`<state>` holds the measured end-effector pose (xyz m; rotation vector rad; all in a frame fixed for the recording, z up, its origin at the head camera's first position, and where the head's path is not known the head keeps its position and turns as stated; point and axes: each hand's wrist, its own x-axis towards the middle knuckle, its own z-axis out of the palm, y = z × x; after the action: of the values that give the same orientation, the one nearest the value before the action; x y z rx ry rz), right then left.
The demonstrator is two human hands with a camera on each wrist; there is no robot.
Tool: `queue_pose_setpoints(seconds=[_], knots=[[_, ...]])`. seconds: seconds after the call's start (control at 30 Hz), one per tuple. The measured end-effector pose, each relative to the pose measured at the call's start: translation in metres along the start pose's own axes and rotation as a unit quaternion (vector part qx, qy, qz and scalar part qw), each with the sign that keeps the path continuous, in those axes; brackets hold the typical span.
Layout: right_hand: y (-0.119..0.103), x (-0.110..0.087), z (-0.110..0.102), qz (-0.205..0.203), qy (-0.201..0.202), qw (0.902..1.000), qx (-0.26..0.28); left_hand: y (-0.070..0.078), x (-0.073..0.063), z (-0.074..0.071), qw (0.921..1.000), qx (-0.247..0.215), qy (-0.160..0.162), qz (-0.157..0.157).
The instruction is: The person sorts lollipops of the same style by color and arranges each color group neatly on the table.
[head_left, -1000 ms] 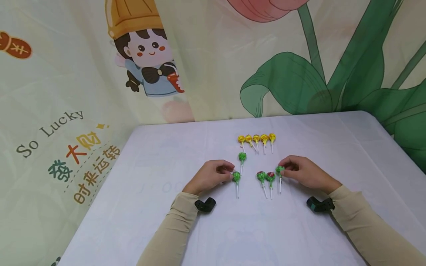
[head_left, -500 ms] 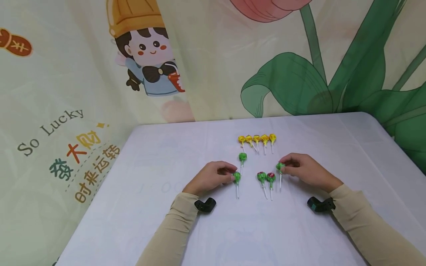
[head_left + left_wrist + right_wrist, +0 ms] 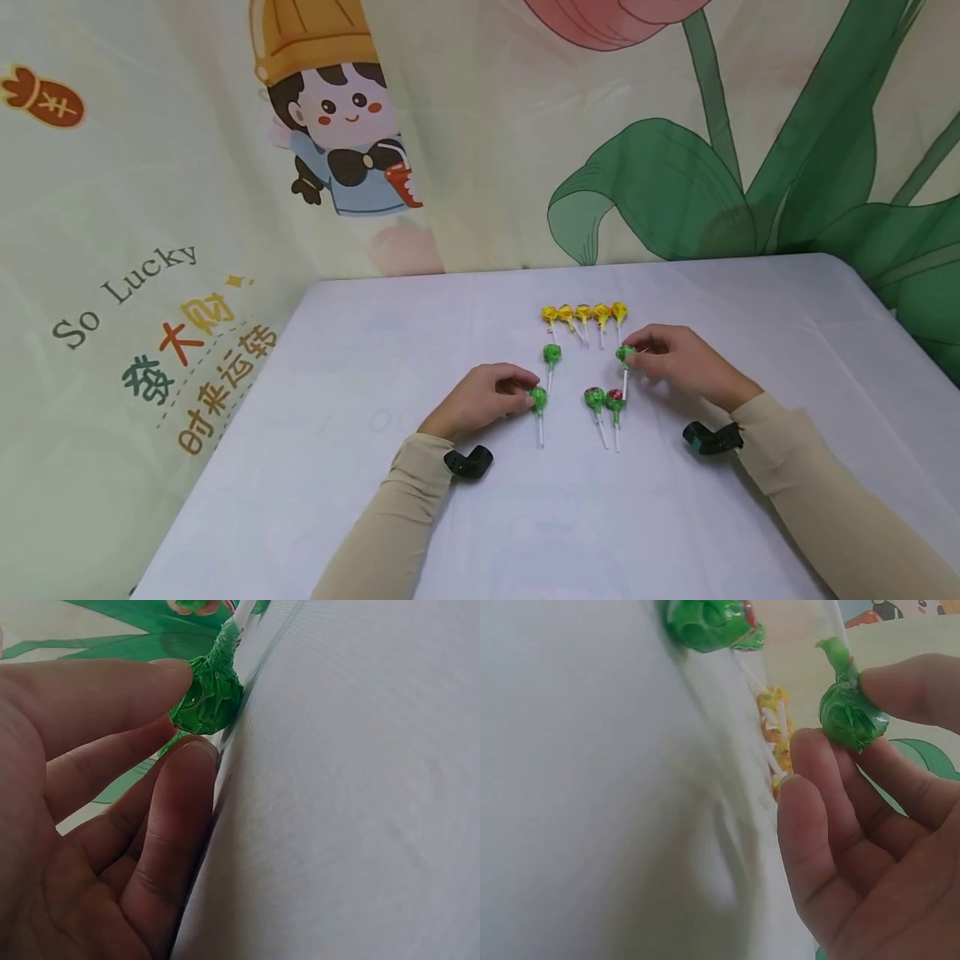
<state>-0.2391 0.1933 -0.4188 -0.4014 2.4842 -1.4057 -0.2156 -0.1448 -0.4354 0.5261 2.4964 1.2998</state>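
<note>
My left hand [image 3: 487, 402] pinches the green-wrapped head of a lollipop [image 3: 537, 398], its stick pointing toward me. Seen from the left wrist, this green lollipop [image 3: 210, 697] sits between thumb and fingertips, close against the white cloth. On the right, my right hand [image 3: 678, 362] holds another green lollipop [image 3: 625, 355] by its head, raised off the cloth in the right wrist view, where its wrapper [image 3: 851, 716] shows between thumb and fingers. Two green lollipops with red-marked tops [image 3: 595, 398] lie side by side between the hands. One more green lollipop [image 3: 552, 354] lies just beyond the left hand.
A row of several yellow lollipops [image 3: 583, 312] lies farther back, sticks toward me. White cloth covers the table [image 3: 570, 517]. A printed curtain [image 3: 480, 150] hangs behind the far edge. Each wrist wears a small black camera [image 3: 468, 462].
My right hand has carried its green lollipop away from me and slightly left, from beside the red-marked pair toward the yellow row. My left hand stays at its lollipop.
</note>
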Motion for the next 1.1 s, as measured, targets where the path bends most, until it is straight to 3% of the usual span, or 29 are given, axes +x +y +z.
queue_pose_setpoints(seconds=[0.4,0.63,0.83,1.1], knots=[[-0.02,0.025,0.009,-0.01,-0.005,0.9999,-0.003,-0.002,-0.001,0.0,1.0,0.006,0.003,0.006],[-0.029,0.037,0.007,-0.015,-0.012,0.9998,-0.011,-0.006,0.0,0.002,0.9994,0.021,0.003,0.026],[-0.031,0.046,0.009,-0.009,-0.018,0.9997,-0.017,-0.007,0.0,0.004,0.9986,0.022,0.002,0.048],[-0.033,0.052,0.019,-0.014,-0.02,0.9993,-0.027,-0.008,0.001,0.003,0.9983,0.034,0.001,0.047]])
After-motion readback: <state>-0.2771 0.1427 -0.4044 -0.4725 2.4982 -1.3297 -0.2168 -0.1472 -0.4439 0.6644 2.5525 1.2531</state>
